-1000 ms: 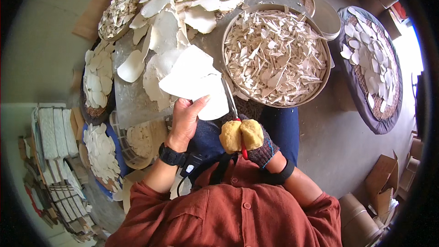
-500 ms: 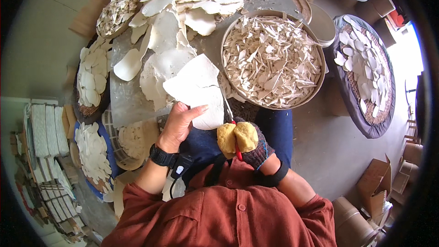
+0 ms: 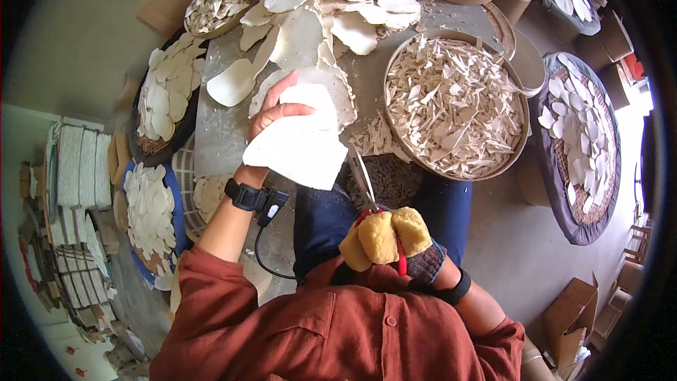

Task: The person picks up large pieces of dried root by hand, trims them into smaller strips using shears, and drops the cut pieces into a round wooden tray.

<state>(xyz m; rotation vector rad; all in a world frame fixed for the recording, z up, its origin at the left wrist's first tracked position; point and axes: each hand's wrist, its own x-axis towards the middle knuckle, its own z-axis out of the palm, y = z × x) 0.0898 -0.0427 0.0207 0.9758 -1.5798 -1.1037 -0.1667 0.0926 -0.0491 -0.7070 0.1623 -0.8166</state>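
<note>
My left hand (image 3: 271,114) grips a stiff white sheet (image 3: 302,152) with an irregular outline, its fingers bent over the upper part and its thumb hidden behind. In my right hand (image 3: 427,265), which wears a dark knitted glove, is a pair of scissors (image 3: 362,178) with red handles. Thick yellow foam pads (image 3: 379,237) wrap those handles and cover most of the fingers. The blades point up and stand slightly apart, close to the sheet's lower right corner. I cannot tell whether they touch it.
A round tray (image 3: 518,123) heaped with narrow white offcuts stands right of the sheet on a grey table (image 3: 218,134). Larger white sheets (image 3: 300,39) pile up at the table's far side. Rounded white pieces fill trays at left (image 3: 180,204) and right (image 3: 612,169). A cardboard box (image 3: 568,314) sits lower right.
My left hand has turned the sheet and now reaches over its upper part. The scissors have come away from the sheet's right edge and sit lower. The whole view has shifted.
</note>
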